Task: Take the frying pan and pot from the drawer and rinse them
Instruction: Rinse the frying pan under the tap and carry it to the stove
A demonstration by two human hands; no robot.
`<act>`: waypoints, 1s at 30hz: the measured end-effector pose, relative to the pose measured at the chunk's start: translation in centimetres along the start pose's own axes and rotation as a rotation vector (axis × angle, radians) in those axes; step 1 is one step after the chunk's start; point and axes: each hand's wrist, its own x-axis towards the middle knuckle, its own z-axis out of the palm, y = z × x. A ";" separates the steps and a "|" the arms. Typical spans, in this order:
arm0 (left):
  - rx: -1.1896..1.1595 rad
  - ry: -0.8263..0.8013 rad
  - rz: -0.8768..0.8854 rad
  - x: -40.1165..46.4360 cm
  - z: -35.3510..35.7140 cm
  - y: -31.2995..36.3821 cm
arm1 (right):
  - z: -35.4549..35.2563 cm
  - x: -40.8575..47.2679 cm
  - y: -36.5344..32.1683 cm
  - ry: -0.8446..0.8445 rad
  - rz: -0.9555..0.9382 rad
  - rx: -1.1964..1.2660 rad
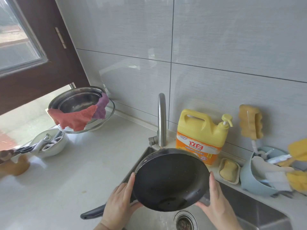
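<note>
A black frying pan is held tilted over the steel sink, its inside facing me, right under the tap. My left hand grips the pan's left rim, thumb along the edge. My right hand grips the right rim, thumb on the edge. The pan's dark handle sticks out to the lower left, over the counter. No water runs from the tap. No pot shows.
A yellow dish soap bottle stands behind the sink, with a soap dish and a blue holder of sponges to its right. At the left stand steel bowls with cloths and a white bowl of utensils.
</note>
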 end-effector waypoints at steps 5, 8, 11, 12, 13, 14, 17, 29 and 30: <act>0.075 0.060 -0.082 -1.8 -0.6 -1.8 | 1.6 0.6 -1.5 0.014 -0.143 0.021; 0.092 0.063 -0.115 -2.6 -0.6 -2.5 | 1.9 0.7 -2.3 0.012 -0.150 0.027; 0.091 0.088 -0.091 -2.3 -0.5 -2.1 | 1.7 0.5 -1.9 0.025 -0.140 0.037; 0.089 0.097 -0.072 -2.1 -0.4 -1.7 | 1.5 0.4 -1.6 0.039 -0.138 0.035; 0.086 0.101 -0.051 -1.8 -0.3 -1.2 | 1.3 0.1 -1.1 0.047 -0.129 0.025; 0.080 0.102 -0.033 -1.6 0.0 -0.8 | 0.8 -0.1 -0.8 0.050 -0.114 0.009; 0.026 0.079 -0.006 -0.6 0.6 0.7 | -0.5 -0.8 0.6 0.082 -0.108 -0.043; -0.023 -0.026 0.145 3.0 2.1 5.8 | -6.1 -3.6 3.3 0.073 0.092 -0.019; -0.009 -0.045 0.147 3.1 2.1 5.9 | -6.1 -3.8 3.6 0.082 0.105 -0.023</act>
